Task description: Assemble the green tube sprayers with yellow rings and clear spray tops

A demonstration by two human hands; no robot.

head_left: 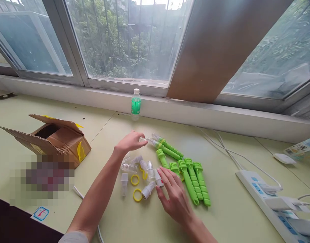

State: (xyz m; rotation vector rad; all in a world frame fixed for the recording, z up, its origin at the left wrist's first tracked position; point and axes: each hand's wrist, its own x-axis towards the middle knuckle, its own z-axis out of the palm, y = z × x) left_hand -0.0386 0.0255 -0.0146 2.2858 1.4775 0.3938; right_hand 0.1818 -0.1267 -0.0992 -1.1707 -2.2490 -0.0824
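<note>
My left hand (131, 141) is closed at the far side of the pile, its fingertips pinching the clear end of a green-handled stick (170, 152). A second green stick with a clear tip (157, 137) lies just behind it. My right hand (174, 194) hovers low with fingers apart, by a white cylindrical piece (159, 179) that it partly covers; contact is unclear. Several ridged green handles (195, 182) with threaded tops lie to its right. Between my hands are clear tubes (129, 167), a white-and-clear fitting (148, 190) and yellow rings (135, 180).
An open cardboard box (66, 141) stands left, near a blurred patch. A bottle with a green label (136, 106) stands by the window ledge. At right lies a white power strip (261, 199) with plugs and cables. A small sticker (41, 213) is near the front edge.
</note>
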